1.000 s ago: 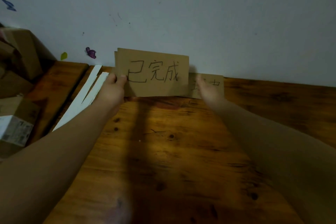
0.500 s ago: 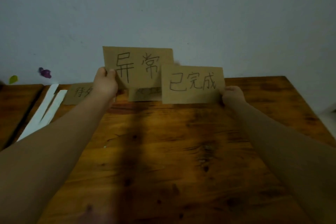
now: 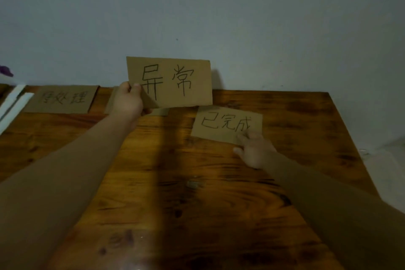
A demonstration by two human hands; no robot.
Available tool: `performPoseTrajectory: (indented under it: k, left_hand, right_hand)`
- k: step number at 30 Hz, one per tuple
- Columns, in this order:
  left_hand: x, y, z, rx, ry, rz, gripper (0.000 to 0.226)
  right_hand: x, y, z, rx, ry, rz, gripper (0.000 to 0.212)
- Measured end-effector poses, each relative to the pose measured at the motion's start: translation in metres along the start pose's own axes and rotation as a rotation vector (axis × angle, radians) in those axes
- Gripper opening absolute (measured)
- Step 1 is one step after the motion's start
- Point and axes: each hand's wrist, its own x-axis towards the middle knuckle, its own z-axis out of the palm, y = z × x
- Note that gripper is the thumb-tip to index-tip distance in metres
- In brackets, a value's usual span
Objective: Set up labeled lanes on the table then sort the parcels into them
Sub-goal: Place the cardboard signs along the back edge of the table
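Observation:
My left hand [image 3: 128, 103] pinches the lower left corner of a cardboard label reading 异常 [image 3: 173, 82] and holds it upright above the table's far edge. A second cardboard label, 已完成 [image 3: 225, 124], lies flat on the wooden table [image 3: 197, 204], and the fingers of my right hand [image 3: 254, 151] rest on its near right corner. A third label, 待处理 [image 3: 62, 99], lies flat at the far left by the wall. Another cardboard piece [image 3: 161, 112] peeks out behind my left hand, mostly hidden.
Two white strips [image 3: 13, 103] lie at the far left edge of the table. A purple sticker [image 3: 5, 70] is on the grey wall. The table's right edge [image 3: 350, 138] drops to a pale floor.
My right hand brought the 已完成 label down from upright to flat on the table, right of centre. The view swung right, showing the whole 待处理 label. My left hand still holds 异常 up.

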Motion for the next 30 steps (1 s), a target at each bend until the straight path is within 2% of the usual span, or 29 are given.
performPoseTrajectory:
  k: [5,12,14,15,17,18,19,21,23,26,28,30]
  left_hand:
    - [-0.014,-0.014,0.017,-0.002,0.023,-0.003,0.014]
    - [-0.021,-0.030,-0.017,0.014,0.094,-0.062,0.016]
    - [-0.023,-0.031,-0.018,0.025,0.067,-0.079,0.017]
    - [-0.026,-0.030,-0.013,0.022,0.041,-0.095,0.017]
    - [-0.034,-0.025,0.001,-0.013,-0.035,-0.142,0.016]
    - [-0.039,-0.022,0.012,-0.030,-0.071,-0.157,0.016]
    - [-0.045,-0.018,0.024,-0.032,-0.109,-0.150,0.022]
    - [-0.056,-0.010,0.052,0.046,-0.189,-0.052,0.055]
    - [-0.073,-0.003,0.085,0.260,-0.263,0.110,0.078]
    - [-0.099,-0.005,0.139,0.614,-0.350,0.327,0.068]
    - [-0.114,-0.014,0.177,0.742,-0.428,0.417,0.061]
    - [-0.125,-0.026,0.218,0.799,-0.510,0.435,0.058]
  right_hand:
    - [0.046,0.009,-0.008,-0.064,-0.008,0.024,0.071]
    - [0.088,0.010,-0.038,-0.068,0.033,0.095,0.073]
    - [0.075,-0.008,-0.047,0.108,0.138,0.085,0.076]
    - [0.065,-0.019,-0.049,0.328,0.155,0.065,0.076]
    - [0.043,-0.039,-0.051,0.884,0.075,-0.030,0.072]
    - [0.032,-0.043,-0.051,1.052,0.083,-0.064,0.076]
    - [0.020,-0.042,-0.052,1.105,0.168,-0.057,0.081]
    - [0.000,-0.022,-0.062,1.053,0.443,0.018,0.080]
    - [-0.014,0.012,-0.069,0.939,0.595,0.080,0.068]
    - [-0.030,0.070,-0.067,0.730,0.569,0.105,0.061]
    - [-0.036,0.112,-0.062,0.641,0.517,0.147,0.070]
    - [-0.041,0.156,-0.052,0.561,0.458,0.193,0.080]
